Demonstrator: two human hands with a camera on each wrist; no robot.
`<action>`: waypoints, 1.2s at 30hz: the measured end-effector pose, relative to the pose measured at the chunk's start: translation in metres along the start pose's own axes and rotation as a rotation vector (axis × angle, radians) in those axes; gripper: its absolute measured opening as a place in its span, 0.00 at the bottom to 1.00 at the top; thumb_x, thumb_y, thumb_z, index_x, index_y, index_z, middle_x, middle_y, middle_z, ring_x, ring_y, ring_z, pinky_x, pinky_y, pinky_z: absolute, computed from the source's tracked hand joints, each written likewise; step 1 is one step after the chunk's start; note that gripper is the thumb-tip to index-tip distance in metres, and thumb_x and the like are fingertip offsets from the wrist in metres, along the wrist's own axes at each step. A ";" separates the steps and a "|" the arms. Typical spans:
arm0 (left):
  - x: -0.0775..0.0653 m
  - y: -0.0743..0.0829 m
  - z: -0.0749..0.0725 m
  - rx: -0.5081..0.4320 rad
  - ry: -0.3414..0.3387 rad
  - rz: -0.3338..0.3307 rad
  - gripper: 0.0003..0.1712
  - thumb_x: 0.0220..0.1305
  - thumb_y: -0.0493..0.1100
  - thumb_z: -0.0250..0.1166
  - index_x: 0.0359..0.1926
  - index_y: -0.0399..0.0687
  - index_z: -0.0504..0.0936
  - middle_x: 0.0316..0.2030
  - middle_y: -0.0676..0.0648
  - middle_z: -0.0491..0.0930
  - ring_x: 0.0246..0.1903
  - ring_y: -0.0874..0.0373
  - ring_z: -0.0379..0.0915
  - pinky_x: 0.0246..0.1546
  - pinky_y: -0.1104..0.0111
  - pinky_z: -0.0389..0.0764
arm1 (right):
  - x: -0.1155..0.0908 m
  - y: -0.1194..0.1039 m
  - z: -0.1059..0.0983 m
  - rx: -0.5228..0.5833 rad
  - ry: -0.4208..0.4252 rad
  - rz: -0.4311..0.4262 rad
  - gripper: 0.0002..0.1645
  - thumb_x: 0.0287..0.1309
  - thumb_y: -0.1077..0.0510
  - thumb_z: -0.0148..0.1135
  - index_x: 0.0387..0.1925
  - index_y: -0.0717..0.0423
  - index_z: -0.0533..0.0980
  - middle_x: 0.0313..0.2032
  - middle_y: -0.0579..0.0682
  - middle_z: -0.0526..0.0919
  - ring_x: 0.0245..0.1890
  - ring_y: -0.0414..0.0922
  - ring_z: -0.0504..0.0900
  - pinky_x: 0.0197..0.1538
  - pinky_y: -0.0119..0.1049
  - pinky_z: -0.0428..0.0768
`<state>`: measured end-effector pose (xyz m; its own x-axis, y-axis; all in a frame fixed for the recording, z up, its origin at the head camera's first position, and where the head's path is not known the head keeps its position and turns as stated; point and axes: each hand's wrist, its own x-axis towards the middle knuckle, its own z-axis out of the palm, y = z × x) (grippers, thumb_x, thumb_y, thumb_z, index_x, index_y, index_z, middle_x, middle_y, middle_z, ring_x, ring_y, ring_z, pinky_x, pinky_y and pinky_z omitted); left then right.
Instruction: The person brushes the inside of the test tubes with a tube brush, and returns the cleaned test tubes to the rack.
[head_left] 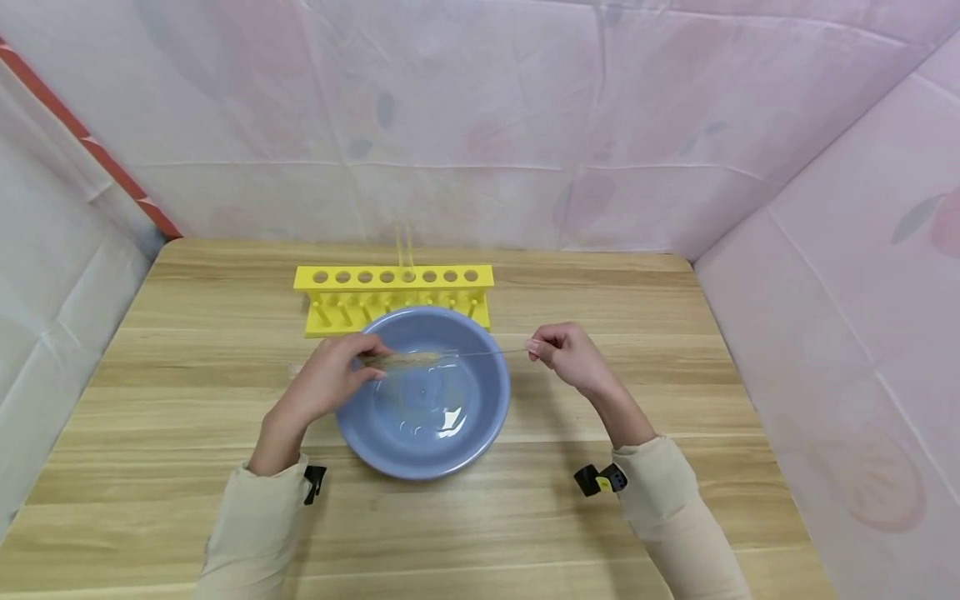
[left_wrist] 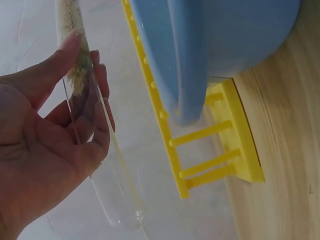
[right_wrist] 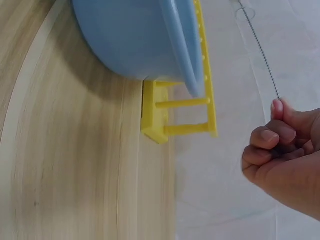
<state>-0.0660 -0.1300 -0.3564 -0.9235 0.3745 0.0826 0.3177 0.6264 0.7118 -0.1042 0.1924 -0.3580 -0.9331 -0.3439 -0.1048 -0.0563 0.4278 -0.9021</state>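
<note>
My left hand (head_left: 324,382) grips a clear glass test tube (left_wrist: 120,202) over the left side of a blue basin (head_left: 423,468). Inside the tube, pale brush bristles (left_wrist: 78,80) show between thumb and fingers in the left wrist view. To the right of the basin, my right hand (head_left: 576,360) pinches the end of the brush's twisted wire handle (right_wrist: 261,50) between thumb and forefinger. That thin wire stretches across the basin to the tube. Some shiny water lies in the basin. The tube is held nearly level, its rounded end toward the left.
Behind the basin stands a yellow test tube rack (head_left: 393,278), partly hidden by the rim. One clear test tube (head_left: 405,248) stands upright in it. A wooden table (head_left: 480,542) carries everything, with patterned cloth walls (head_left: 480,100) at its back and sides.
</note>
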 end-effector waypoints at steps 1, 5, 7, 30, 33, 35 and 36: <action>0.000 -0.001 0.000 -0.009 -0.005 0.000 0.10 0.47 0.31 0.69 0.34 0.40 0.80 0.35 0.44 0.81 0.38 0.49 0.77 0.39 0.58 0.77 | -0.001 0.001 0.000 -0.031 0.015 -0.038 0.15 0.60 0.69 0.53 0.17 0.66 0.73 0.13 0.49 0.64 0.14 0.39 0.58 0.19 0.30 0.58; -0.001 -0.003 -0.001 -0.037 -0.024 0.004 0.10 0.48 0.31 0.68 0.34 0.39 0.80 0.35 0.43 0.81 0.38 0.49 0.77 0.39 0.58 0.78 | -0.003 0.006 -0.001 -0.129 0.076 -0.182 0.15 0.58 0.70 0.55 0.17 0.60 0.74 0.15 0.48 0.70 0.14 0.38 0.59 0.19 0.30 0.61; -0.002 -0.004 -0.001 -0.041 -0.030 0.005 0.09 0.49 0.31 0.68 0.35 0.39 0.80 0.35 0.43 0.82 0.38 0.50 0.77 0.38 0.58 0.78 | -0.004 0.008 -0.001 -0.173 0.106 -0.252 0.14 0.56 0.72 0.56 0.16 0.59 0.74 0.16 0.46 0.72 0.14 0.37 0.60 0.19 0.30 0.62; -0.004 -0.004 -0.002 0.002 0.008 0.001 0.10 0.46 0.31 0.70 0.33 0.40 0.81 0.31 0.47 0.81 0.32 0.53 0.73 0.36 0.59 0.75 | -0.018 -0.008 -0.009 -0.052 -0.014 -0.070 0.13 0.59 0.72 0.51 0.20 0.67 0.74 0.16 0.59 0.68 0.18 0.42 0.65 0.24 0.31 0.65; -0.004 -0.004 -0.002 0.004 0.007 -0.002 0.10 0.46 0.31 0.70 0.33 0.40 0.81 0.31 0.47 0.81 0.32 0.53 0.73 0.36 0.59 0.75 | -0.015 0.004 -0.010 -0.031 -0.042 -0.048 0.12 0.60 0.69 0.52 0.22 0.65 0.74 0.18 0.57 0.70 0.20 0.44 0.67 0.26 0.32 0.67; -0.004 -0.003 -0.002 0.009 0.009 -0.005 0.10 0.46 0.30 0.70 0.33 0.39 0.81 0.31 0.46 0.80 0.32 0.53 0.73 0.36 0.59 0.75 | -0.012 0.012 -0.010 -0.032 -0.049 -0.044 0.11 0.61 0.67 0.52 0.23 0.64 0.75 0.19 0.56 0.71 0.21 0.45 0.68 0.27 0.32 0.67; -0.004 -0.003 -0.002 0.010 0.010 -0.008 0.10 0.46 0.30 0.70 0.33 0.39 0.81 0.31 0.46 0.80 0.32 0.53 0.73 0.36 0.59 0.75 | -0.012 0.013 -0.010 -0.032 -0.049 -0.044 0.11 0.62 0.66 0.52 0.24 0.63 0.75 0.19 0.55 0.71 0.21 0.46 0.68 0.27 0.32 0.67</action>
<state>-0.0640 -0.1345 -0.3575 -0.9282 0.3624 0.0843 0.3125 0.6363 0.7053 -0.0978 0.2107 -0.3645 -0.9112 -0.4028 -0.0865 -0.1089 0.4378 -0.8925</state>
